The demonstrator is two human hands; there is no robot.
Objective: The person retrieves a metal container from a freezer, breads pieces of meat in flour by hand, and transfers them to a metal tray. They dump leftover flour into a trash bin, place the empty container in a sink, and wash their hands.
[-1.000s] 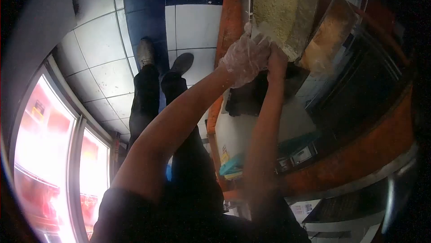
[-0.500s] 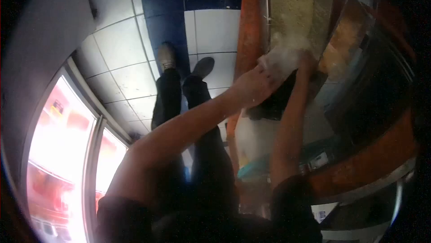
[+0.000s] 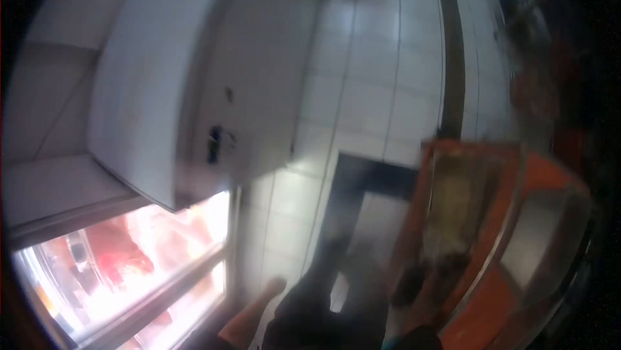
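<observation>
My left hand [image 3: 275,287] hangs low, away from the orange counter, beside my dark-trousered legs. Motion smears its fingers, and no object shows clearly in it. Lower right, my right hand [image 3: 446,271] is dark and blurred at the near end of a long tray with yellowish-brown contents [image 3: 458,201]. Its fingers cannot be made out, nor whether anything is in them. A dark blurred item [image 3: 407,285] lies just left of my right forearm.
The orange counter [image 3: 482,285] with a pale panel [image 3: 540,237] runs along the right. A lit display case [image 3: 123,253] with reddish goods stands at lower left, below a large pale cabinet [image 3: 246,91]. White floor tiles [image 3: 369,59] stretch between them.
The view has swung up and left, bringing in the cabinet and more floor. My left hand has left the whitish translucent item that both hands were at over the tray; that item no longer shows.
</observation>
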